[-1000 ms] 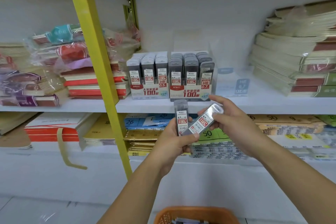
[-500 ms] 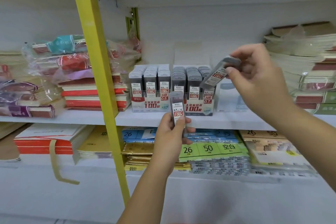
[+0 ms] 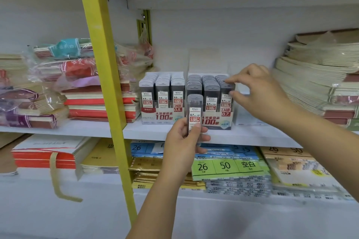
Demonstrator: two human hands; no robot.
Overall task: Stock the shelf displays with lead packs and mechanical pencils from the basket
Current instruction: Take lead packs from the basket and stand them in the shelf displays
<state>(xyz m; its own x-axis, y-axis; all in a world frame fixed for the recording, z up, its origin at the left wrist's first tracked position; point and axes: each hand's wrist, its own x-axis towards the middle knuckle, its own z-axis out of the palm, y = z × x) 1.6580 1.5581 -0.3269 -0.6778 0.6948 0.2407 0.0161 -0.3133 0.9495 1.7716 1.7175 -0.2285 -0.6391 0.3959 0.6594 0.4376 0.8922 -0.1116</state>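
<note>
Step in hand: a lead pack is being seated in the 0.7 display box (image 3: 215, 121); a second one waits in the other hand.
Right hand (image 3: 258, 91): reaches to the top of the box's right column. The index fingertip lies on the cap of the front right pack (image 3: 225, 101) and the thumb on its side, a light pinch. The other fingers are curled; the hand is slightly blurred.
Left hand (image 3: 182, 141): thumb and fingers are clamped on the lower half of the held lead pack (image 3: 194, 110).
Held lead pack: upright, label marked 0.7 facing the camera, just in front of the 0.7 box's left column and not in any slot.
0.7 display box contents: three columns of dark packs with grey caps, running front to back. The front of the left column is partly hidden by the held pack, so free space there cannot be judged.
0.5 display box (image 3: 161, 116): touches the 0.7 box on its left; three columns of packs, apparently full to the front.
Shelf (image 3: 155, 132): carries both boxes, between bagged notebooks (image 3: 77, 68) and a notebook stack (image 3: 310, 83).
Done: both lead displays look close to full.
Left: release the right-column pack, then slot the held pack into a 0.7 column.
Not in view: basket and mechanical pencils, so the remaining stock cannot be told.
</note>
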